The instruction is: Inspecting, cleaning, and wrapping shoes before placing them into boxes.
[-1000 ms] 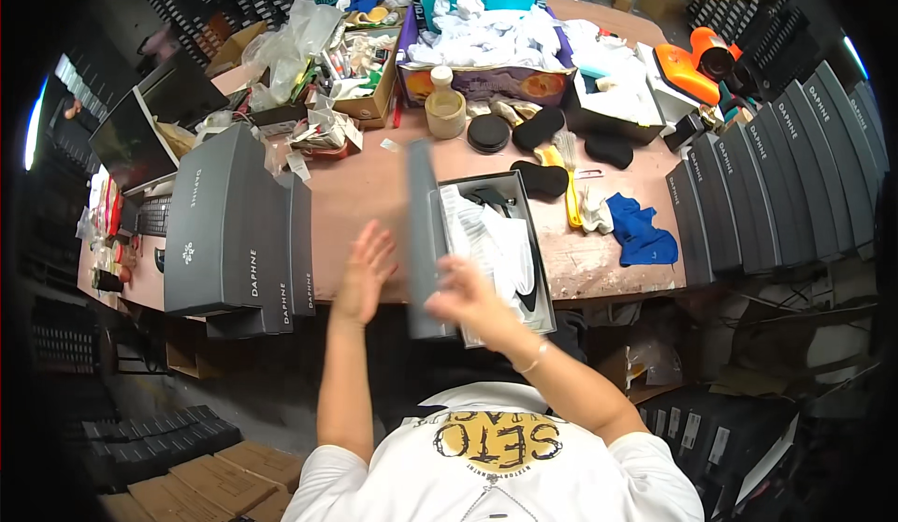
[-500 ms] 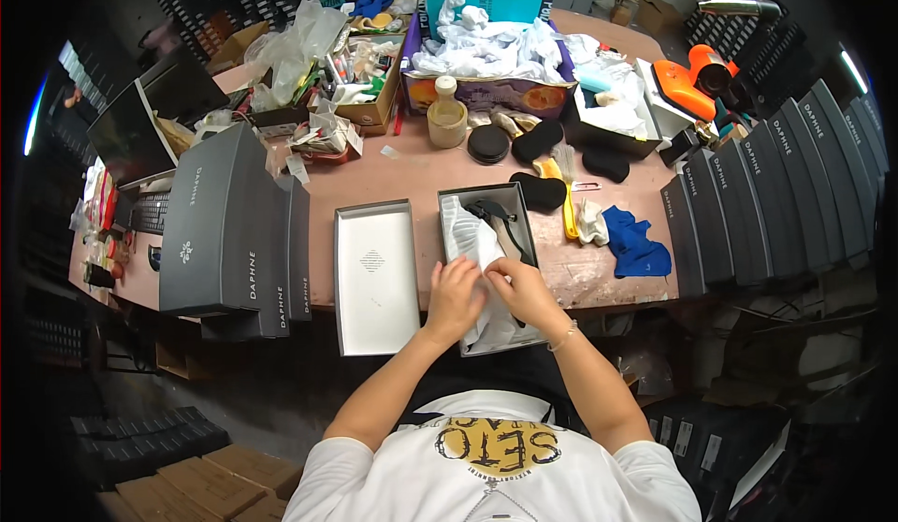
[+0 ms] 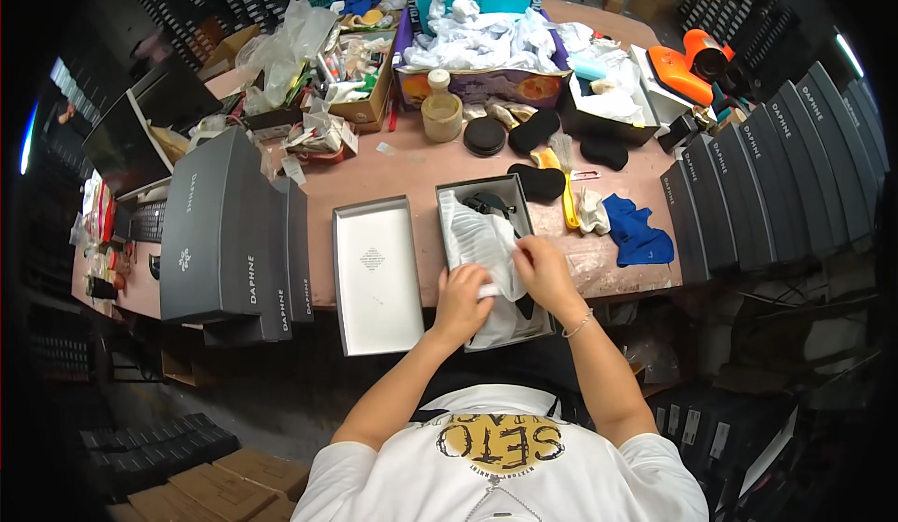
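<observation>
Cluttered brown worktable (image 3: 393, 171); dark box stacks (image 3: 795, 162) around; dim floor (image 3: 262, 400).

A reddish-brown counter (image 3: 402, 171) carries an open grey shoebox (image 3: 494, 260) lined with white tissue, with its lid (image 3: 377, 274) lying upturned just left of it. Further left stands a stack of grey boxes (image 3: 229, 232). A blue cloth (image 3: 636, 232), black pads (image 3: 536, 183), a small jar (image 3: 441, 115) and cluttered cartons (image 3: 360, 101) lie behind.
</observation>
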Motion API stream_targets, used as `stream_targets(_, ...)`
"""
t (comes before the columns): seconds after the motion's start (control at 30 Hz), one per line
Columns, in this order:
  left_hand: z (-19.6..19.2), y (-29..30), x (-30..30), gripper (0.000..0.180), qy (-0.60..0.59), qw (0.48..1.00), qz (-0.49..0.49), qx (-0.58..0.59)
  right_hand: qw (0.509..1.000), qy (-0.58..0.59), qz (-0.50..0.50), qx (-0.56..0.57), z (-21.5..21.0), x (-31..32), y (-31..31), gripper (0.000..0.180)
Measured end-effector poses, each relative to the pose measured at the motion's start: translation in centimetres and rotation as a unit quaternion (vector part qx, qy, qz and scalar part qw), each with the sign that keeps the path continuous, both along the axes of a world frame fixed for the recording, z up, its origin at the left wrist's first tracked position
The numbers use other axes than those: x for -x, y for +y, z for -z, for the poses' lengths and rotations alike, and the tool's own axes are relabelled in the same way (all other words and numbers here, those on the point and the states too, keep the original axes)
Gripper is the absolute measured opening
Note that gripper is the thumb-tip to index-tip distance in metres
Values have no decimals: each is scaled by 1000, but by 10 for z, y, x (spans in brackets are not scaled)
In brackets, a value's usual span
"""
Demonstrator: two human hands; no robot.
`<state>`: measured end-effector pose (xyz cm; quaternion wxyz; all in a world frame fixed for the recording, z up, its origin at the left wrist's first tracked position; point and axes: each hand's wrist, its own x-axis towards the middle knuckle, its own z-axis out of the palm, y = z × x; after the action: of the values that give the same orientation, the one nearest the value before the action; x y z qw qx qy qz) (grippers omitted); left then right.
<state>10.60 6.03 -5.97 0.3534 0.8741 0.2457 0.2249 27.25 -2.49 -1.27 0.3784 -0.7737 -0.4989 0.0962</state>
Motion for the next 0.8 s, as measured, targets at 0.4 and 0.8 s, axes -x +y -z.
stream_targets(0.4,1,-24,64,10,-285,717,-278,572,930,283,-15,-233,-31,50,92,16)
stream_targets(0.8,-31,5,44,46,-95,991,-88,-16,924,-68,-376,-18,-94,125,68,21)
